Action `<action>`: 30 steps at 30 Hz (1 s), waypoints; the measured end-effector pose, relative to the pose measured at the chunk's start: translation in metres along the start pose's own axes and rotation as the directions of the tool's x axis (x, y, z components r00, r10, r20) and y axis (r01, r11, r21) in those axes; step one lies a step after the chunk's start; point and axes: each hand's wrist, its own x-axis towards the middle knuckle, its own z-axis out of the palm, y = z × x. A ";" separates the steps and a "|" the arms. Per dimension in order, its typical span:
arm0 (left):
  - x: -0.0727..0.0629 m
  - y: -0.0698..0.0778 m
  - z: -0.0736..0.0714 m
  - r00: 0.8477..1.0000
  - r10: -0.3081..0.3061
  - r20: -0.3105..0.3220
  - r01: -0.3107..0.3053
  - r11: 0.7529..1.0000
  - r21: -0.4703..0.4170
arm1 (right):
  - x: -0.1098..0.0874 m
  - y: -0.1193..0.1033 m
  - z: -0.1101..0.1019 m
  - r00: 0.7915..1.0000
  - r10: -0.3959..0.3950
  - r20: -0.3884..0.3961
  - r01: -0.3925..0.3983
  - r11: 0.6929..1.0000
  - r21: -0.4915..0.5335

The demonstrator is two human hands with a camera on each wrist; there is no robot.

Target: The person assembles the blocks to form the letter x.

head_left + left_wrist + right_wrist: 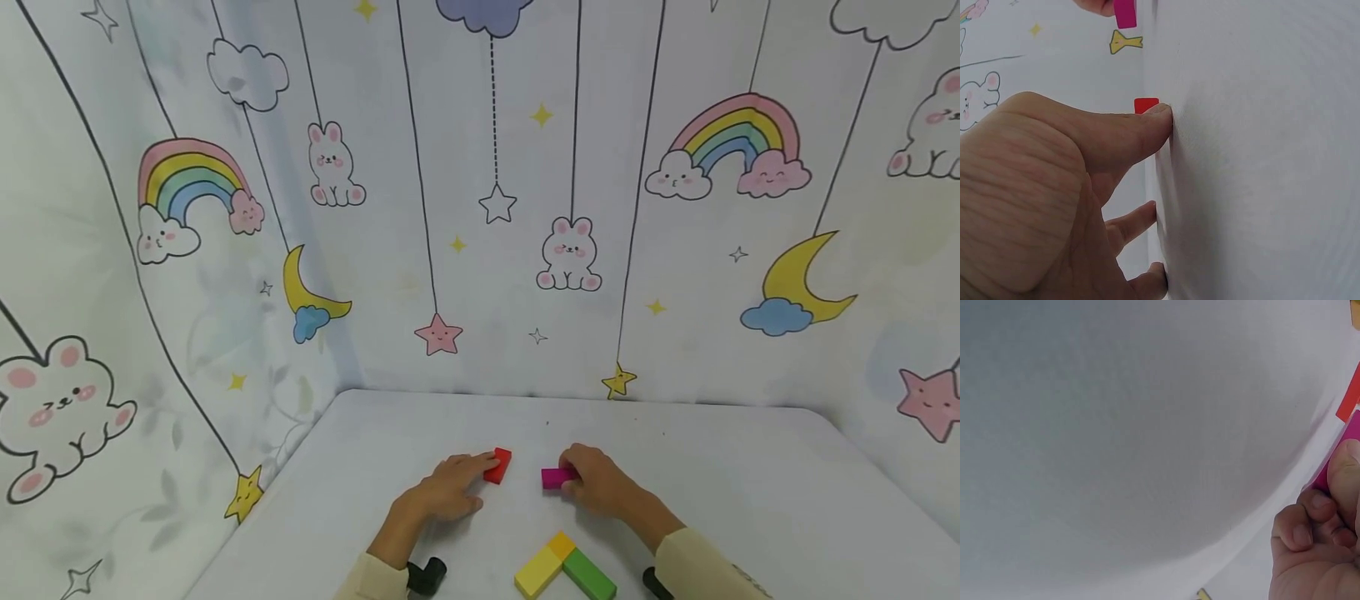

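Observation:
A small red block (498, 466) lies on the white table, and the fingers of my left hand (447, 487) reach to its left side and touch it, spread and fairly straight. In the left wrist view, the thumb partly hides the red block (1145, 105). To the right, my right hand (597, 481) pinches a magenta block (555, 478) by its right end. The right wrist view shows thumb and curled fingers about the magenta block (1352, 430), with part of the red block (1349, 400) beyond it. A gap separates the two blocks.
Nearer the front, a yellow block (537, 573), an orange block (562, 546) and a green block (589, 573) meet in an angled shape on the table (420, 425). Black devices (428, 577) sit by both wrists. A patterned cloth (495, 275) stands behind the table.

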 end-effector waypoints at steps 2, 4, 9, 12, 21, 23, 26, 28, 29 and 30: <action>-0.001 0.000 0.000 1.000 0.001 0.000 -0.001 1.000 -0.001 | -0.001 0.000 -0.001 1.000 -0.006 0.000 0.006 1.000 -0.003; -0.001 0.001 -0.001 1.000 0.002 0.000 -0.002 1.000 -0.002 | -0.002 0.000 -0.001 1.000 -0.005 0.004 0.005 1.000 -0.004; -0.003 0.002 -0.002 1.000 0.002 0.001 -0.002 1.000 -0.006 | -0.003 0.001 -0.002 1.000 -0.019 0.018 0.019 1.000 -0.008; -0.003 0.001 -0.002 1.000 0.003 0.000 -0.003 1.000 -0.012 | -0.004 0.002 -0.004 0.998 -0.052 0.025 0.053 0.998 -0.019; -0.001 0.001 -0.002 1.000 0.014 -0.001 -0.014 1.000 -0.009 | -0.006 0.006 -0.008 0.993 -0.112 0.048 0.114 0.993 -0.033; -0.002 0.001 -0.003 1.000 0.009 0.001 -0.009 1.000 -0.012 | -0.006 0.006 -0.008 0.991 -0.123 0.049 0.124 0.992 -0.025; -0.004 0.003 -0.004 1.000 0.004 0.003 -0.004 1.000 -0.021 | -0.007 0.007 -0.010 0.990 -0.129 0.058 0.129 0.992 -0.004; -0.004 0.004 -0.005 1.000 0.008 0.001 -0.008 1.000 -0.027 | -0.008 0.007 -0.010 0.989 -0.130 0.065 0.130 0.991 0.005; -0.005 0.005 -0.005 1.000 0.009 0.000 -0.009 1.000 -0.028 | -0.008 0.007 -0.011 0.989 -0.130 0.070 0.130 0.992 0.009; -0.005 0.005 -0.005 1.000 0.010 -0.001 -0.010 1.000 -0.027 | -0.008 0.007 -0.011 0.989 -0.129 0.075 0.129 0.992 0.012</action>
